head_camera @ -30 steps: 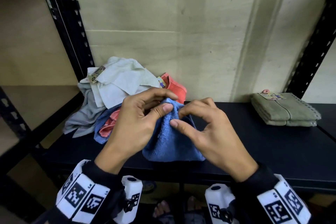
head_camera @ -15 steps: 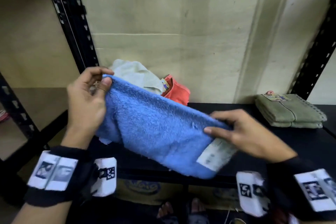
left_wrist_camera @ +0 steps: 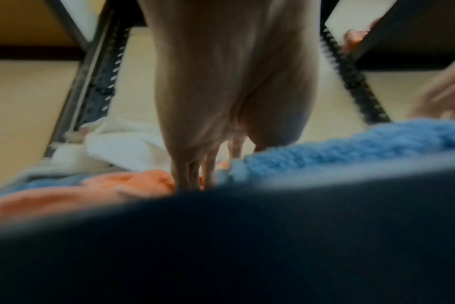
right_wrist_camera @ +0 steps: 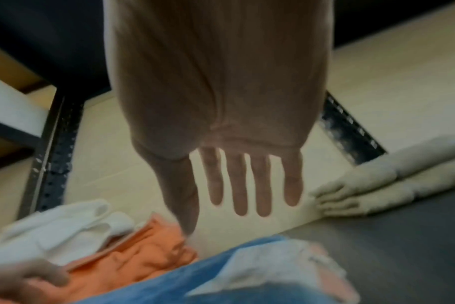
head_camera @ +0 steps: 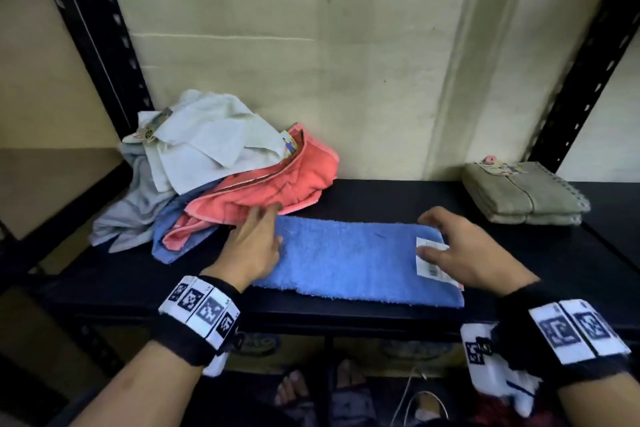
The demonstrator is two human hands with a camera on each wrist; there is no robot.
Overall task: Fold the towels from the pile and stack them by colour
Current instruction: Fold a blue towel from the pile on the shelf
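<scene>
A blue towel (head_camera: pixel 346 258) lies flat in a long strip on the black shelf (head_camera: pixel 381 194), its white label (head_camera: pixel 429 262) at the right end. My left hand (head_camera: pixel 256 239) rests flat on the towel's left end, fingers straight, beside the pile. My right hand (head_camera: pixel 446 246) hovers with spread straight fingers (right_wrist_camera: pixel 239 185) over the right end, by the label. The unfolded pile at the back left holds a white towel (head_camera: pixel 207 139), a coral towel (head_camera: pixel 263 191), grey and blue ones. In the left wrist view the blue towel (left_wrist_camera: pixel 351 148) sits just right of my fingers.
A folded olive-grey towel stack (head_camera: pixel 523 192) sits at the shelf's back right. Black slotted uprights (head_camera: pixel 100 31) frame both sides, with a pale wall behind. The shelf's front edge (head_camera: pixel 311 319) runs just under the towel. Sandalled feet show below.
The blue towel went from bunched between my fingertips to stretched out in the air, and it now lies flat on the shelf. Both hands have let go and flattened over its ends.
</scene>
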